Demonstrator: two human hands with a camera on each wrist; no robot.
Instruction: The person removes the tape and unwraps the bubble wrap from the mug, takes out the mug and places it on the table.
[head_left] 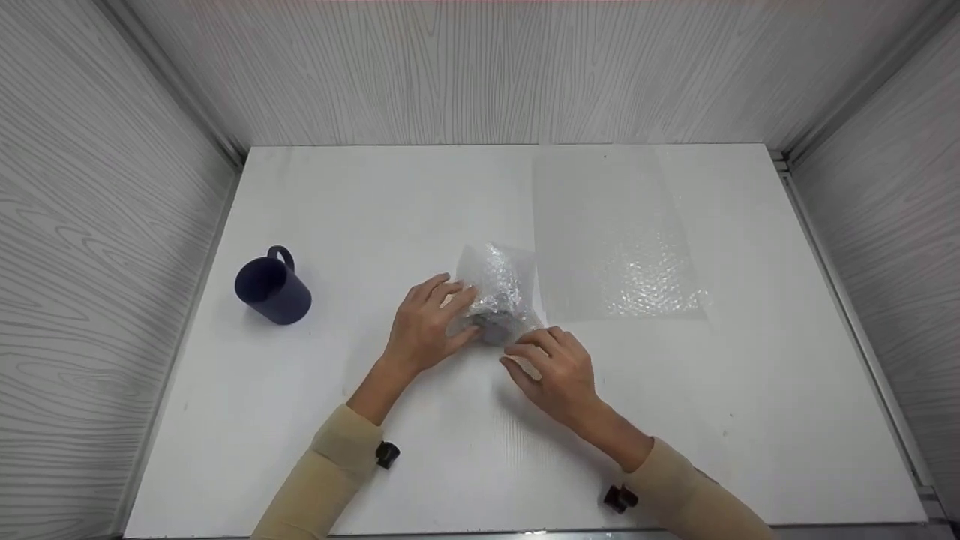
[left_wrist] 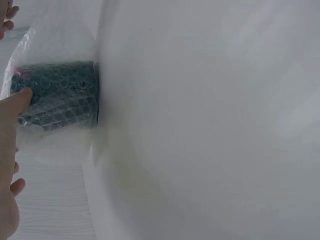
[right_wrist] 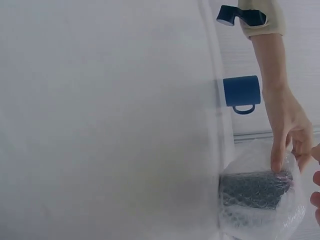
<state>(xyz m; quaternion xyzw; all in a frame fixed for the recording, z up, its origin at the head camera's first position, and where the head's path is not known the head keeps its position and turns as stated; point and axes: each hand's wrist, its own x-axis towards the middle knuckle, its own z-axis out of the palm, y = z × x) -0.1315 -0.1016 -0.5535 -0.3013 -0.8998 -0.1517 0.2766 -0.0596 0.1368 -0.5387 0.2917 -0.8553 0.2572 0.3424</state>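
A dark cylindrical object in clear bubble wrap stands on the table in front of me. Through the plastic it looks dark teal in the left wrist view, with a small pink spot near its top. My left hand grips the bundle from the left, thumb pressed on its near side and fingers over the top. My right hand hovers at the right edge of the wrap, fingers loosely bent and thumb apart from them. The right fingertips show beside the bundle in the right wrist view, with nothing between them.
A dark blue mug sits at the left of the table, tilted in this view, handle toward the back. A flat sheet of bubble wrap lies at the back right. Wood-grain panels enclose the white table on three sides.
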